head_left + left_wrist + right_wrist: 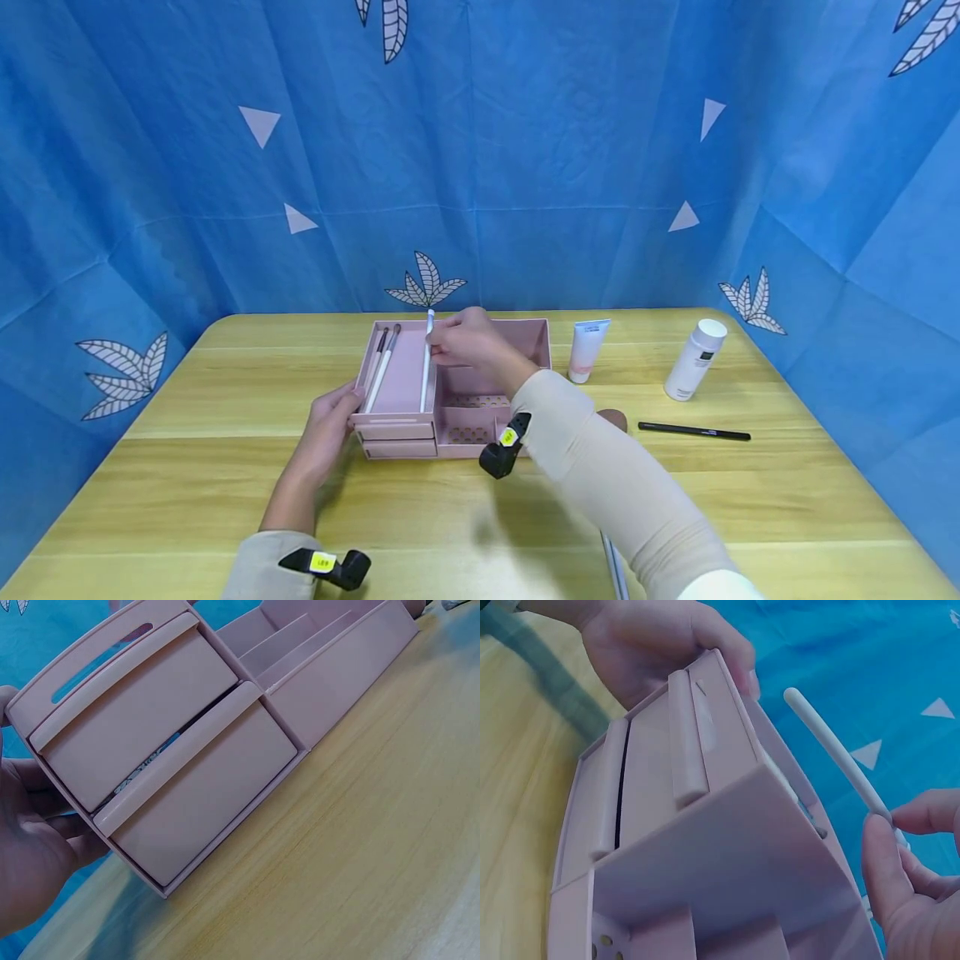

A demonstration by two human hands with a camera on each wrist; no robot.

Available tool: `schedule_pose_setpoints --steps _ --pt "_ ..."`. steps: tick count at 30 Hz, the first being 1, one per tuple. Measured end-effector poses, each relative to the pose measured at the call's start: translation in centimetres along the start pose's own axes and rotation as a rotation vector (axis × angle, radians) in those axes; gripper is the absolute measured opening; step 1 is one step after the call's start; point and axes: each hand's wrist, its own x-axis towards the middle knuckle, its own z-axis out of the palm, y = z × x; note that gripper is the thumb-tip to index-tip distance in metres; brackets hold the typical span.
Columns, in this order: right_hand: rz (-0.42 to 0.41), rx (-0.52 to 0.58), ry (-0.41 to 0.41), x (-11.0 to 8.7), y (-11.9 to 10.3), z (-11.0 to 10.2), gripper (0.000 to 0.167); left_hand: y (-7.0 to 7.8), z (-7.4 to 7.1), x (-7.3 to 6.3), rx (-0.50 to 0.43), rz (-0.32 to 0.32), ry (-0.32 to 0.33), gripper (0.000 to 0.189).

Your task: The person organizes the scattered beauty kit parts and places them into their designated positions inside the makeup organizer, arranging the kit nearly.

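Note:
My right hand (pixel 471 342) pinches a slim white pen-like stick (pixel 829 742) between thumb and fingertips. In the right wrist view its rounded end points up and away from the hand. The stick is held over the top tray of a pink desk organizer (pixel 217 772), beside the tray's right edge. My left hand (pixel 327 423) grips the organizer's left side, thumb at the top rim and fingers against the side wall. Two makeup brushes (pixel 384 367) lie in the tray's left part. Both small front drawers (pixel 210 787) are pushed in.
Right of the organizer stand a small squeeze tube (pixel 588 352) and a white bottle (pixel 693 362). A black pen (pixel 693 431) lies in front of the bottle. My right forearm partly covers a brown round-ended thing (pixel 613 418) and a silvery rod (pixel 615 567). A blue curtain (pixel 480 167) hangs behind.

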Motion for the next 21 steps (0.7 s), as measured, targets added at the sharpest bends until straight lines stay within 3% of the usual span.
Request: schedule_pose_setpoints --steps 8,16,21 --pt "0.018 -0.011 0.070 1.5 -0.5 2.0 0.022 0.0 0.0 -0.1 0.007 0.002 0.000 0.047" --pt "0.030 -0.136 0.161 1.9 -0.8 3.4 0.017 0.1 -0.3 0.0 0.030 0.015 -0.022 0.048" --pt "0.014 -0.201 0.170 1.9 -0.9 4.3 0.014 0.0 -0.3 0.0 0.048 0.007 -0.014 0.049"
